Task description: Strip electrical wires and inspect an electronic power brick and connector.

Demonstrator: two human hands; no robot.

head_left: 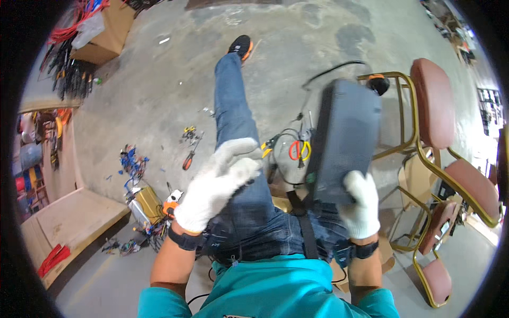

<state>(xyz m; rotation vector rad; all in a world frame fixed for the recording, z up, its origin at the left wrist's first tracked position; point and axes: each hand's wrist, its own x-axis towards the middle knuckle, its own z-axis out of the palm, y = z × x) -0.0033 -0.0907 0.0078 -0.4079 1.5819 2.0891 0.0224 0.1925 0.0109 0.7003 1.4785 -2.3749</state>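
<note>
A long, dark grey box-shaped device (347, 132) is tilted up over my right thigh, slightly smeared by motion. My right hand (361, 206), in a white knit glove, grips its near end, the thumb on the upper face and the fingers hidden behind it. Over my left thigh is my gloved left hand (214, 183), apart from the device, with its fingers lightly bent and the thumb away from them. On the floor between my legs lie a tool with red and yellow handles (300, 150) and yellow-handled pliers (269, 147), among black cable.
A screwdriver (188, 160) and a pile of blue connectors and wires (132, 161) lie on the floor at left. Further left stands a low wooden platform (79, 212). Chairs with pinkish pads (432, 103) crowd the right side. A cardboard box (114, 32) sits far left.
</note>
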